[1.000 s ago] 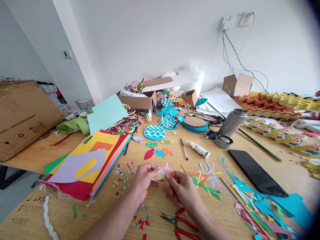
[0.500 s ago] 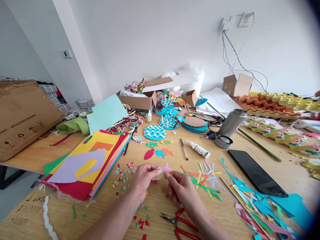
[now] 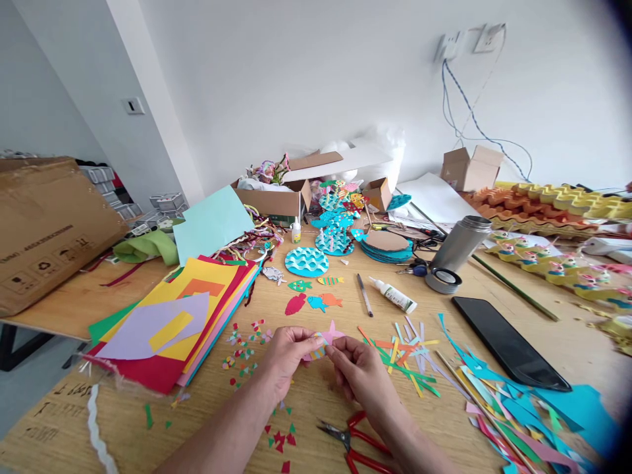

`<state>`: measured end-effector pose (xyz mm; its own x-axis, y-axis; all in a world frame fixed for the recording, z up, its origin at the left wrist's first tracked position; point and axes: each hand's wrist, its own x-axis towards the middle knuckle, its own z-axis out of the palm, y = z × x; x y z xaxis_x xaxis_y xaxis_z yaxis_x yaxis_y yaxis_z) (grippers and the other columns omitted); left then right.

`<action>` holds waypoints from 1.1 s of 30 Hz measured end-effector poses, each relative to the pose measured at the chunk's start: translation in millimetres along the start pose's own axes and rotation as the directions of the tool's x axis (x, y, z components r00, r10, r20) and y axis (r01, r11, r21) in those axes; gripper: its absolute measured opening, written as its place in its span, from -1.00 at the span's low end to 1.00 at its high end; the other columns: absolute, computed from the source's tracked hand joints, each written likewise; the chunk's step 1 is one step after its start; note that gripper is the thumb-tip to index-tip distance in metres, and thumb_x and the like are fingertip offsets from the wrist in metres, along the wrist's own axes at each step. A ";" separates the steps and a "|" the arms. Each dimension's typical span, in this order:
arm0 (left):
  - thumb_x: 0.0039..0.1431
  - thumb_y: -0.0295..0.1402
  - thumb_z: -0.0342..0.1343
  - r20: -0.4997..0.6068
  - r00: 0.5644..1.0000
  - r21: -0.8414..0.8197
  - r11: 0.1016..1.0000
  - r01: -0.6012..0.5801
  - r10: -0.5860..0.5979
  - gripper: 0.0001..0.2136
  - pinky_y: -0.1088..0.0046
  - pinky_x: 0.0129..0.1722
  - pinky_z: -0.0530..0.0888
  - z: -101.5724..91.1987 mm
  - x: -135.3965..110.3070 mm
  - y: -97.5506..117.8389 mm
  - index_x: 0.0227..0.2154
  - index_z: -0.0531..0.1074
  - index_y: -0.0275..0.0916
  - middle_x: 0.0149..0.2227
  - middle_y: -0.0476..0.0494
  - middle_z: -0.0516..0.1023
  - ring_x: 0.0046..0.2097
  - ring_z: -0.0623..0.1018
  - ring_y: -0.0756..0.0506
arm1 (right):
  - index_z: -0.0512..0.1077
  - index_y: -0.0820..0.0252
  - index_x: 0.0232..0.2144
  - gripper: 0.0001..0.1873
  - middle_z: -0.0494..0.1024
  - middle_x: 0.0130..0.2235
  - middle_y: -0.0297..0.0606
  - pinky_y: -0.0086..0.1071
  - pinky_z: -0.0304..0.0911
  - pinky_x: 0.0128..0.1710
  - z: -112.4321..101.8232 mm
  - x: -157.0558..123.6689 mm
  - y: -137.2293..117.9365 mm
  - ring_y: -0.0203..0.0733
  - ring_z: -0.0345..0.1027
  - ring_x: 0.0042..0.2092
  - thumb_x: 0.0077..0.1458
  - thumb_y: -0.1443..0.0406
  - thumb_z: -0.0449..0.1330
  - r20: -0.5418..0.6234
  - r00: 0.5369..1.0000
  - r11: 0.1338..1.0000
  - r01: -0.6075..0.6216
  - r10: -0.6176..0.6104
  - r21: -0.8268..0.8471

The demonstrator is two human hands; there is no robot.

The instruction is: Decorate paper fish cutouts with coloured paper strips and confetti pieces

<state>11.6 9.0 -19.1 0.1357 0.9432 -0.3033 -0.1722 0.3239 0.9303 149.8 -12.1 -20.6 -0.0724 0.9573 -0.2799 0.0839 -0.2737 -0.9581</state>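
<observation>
My left hand and my right hand meet low over the wooden table, both pinched on a small pink paper fish with coloured stripes. Its pink tail sticks up between my fingertips. Red-handled scissors lie just in front of my right wrist. Tiny coloured paper scraps are scattered to the left of my left hand.
A stack of coloured paper sheets lies at the left. Finished paper fish, a pen and a glue bottle lie ahead. Paper strips, a black phone and a steel flask are at the right. Cardboard boxes stand behind.
Both hands have stayed in place on the pink fish, with only slight finger movement. The view has shifted slightly.
</observation>
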 end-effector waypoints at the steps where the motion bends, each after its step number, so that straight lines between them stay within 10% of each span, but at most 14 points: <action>1: -0.32 -0.17 0.37 -0.008 1.000 0.005 1.000 -0.007 0.007 -0.68 0.55 -0.56 0.19 -0.4 0.5 -0.2 -0.57 0.54 -0.36 -0.61 -0.02 0.39 -0.55 0.25 0.08 | 0.30 0.19 -0.52 -0.56 0.26 -0.77 -0.53 -0.57 -0.15 -0.80 -0.5 -0.1 -0.2 -0.50 -0.04 -0.79 -0.16 -0.08 0.16 -0.011 1.000 1.000 0.002 -0.002 0.003; 33: -0.34 -0.17 0.37 -0.028 1.000 0.030 1.000 -0.004 0.005 -0.68 0.57 -0.59 0.16 -2.0 2.2 0.0 -0.59 0.54 -0.35 -0.65 -0.01 0.37 -0.56 0.25 0.08 | 0.23 0.16 -0.56 -0.64 0.25 -0.78 -0.53 -0.55 -0.20 -0.77 -1.4 0.5 1.0 -0.49 -0.05 -0.78 -0.09 -0.01 0.12 -0.048 0.998 0.999 0.028 -0.030 -0.032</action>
<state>10.0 11.3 -20.2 0.1075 0.9465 -0.3042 -0.1439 0.3176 0.9373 151.3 -11.8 -21.7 -0.0274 0.9683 -0.2482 0.1132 -0.2437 -0.9632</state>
